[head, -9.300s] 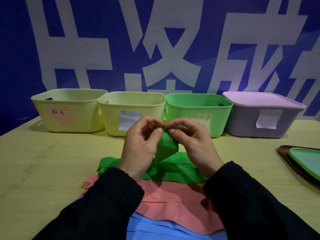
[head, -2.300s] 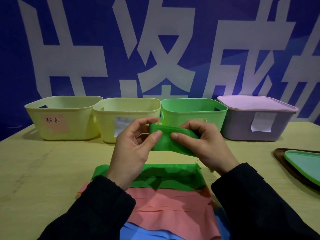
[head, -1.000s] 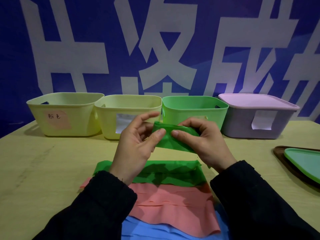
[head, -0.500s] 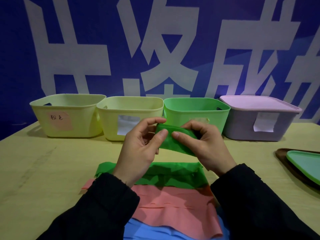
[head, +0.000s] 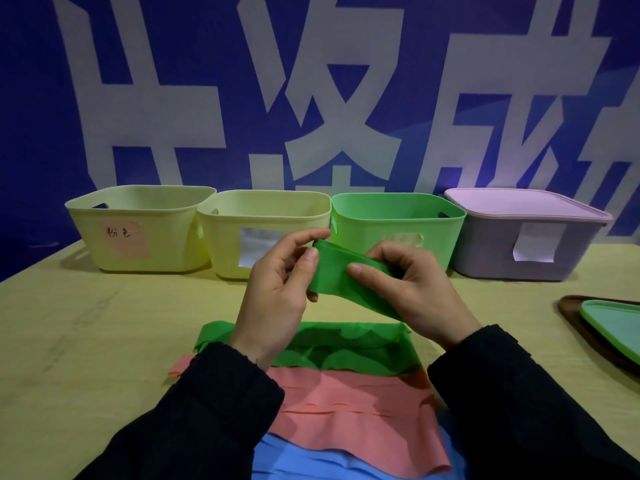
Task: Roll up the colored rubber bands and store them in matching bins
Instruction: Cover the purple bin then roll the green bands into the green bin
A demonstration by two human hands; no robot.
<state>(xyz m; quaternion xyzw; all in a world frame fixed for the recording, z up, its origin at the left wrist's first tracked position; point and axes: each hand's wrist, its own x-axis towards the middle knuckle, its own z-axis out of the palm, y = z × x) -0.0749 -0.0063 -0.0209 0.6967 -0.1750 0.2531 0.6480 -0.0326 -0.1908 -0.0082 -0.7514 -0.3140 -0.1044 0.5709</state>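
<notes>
I hold a folded green rubber band (head: 334,273) in the air above the table, in front of the green bin (head: 398,223). My left hand (head: 277,292) pinches its left end between thumb and fingers. My right hand (head: 415,289) grips its right part, thumb on top. Flat on the table below lie more green bands (head: 349,348), then pink bands (head: 349,407), then blue bands (head: 311,462) nearest me.
Along the back stand a yellow bin with a pink label (head: 138,230), a yellow bin with a white label (head: 263,230), and a grey bin shut by a pink lid (head: 526,233). A dark tray with a green lid (head: 609,323) lies at the right edge.
Both hands keep working the same green band in the air. It went from a bunched piece hanging down 9 seconds ago to a flatter folded strip held sideways.
</notes>
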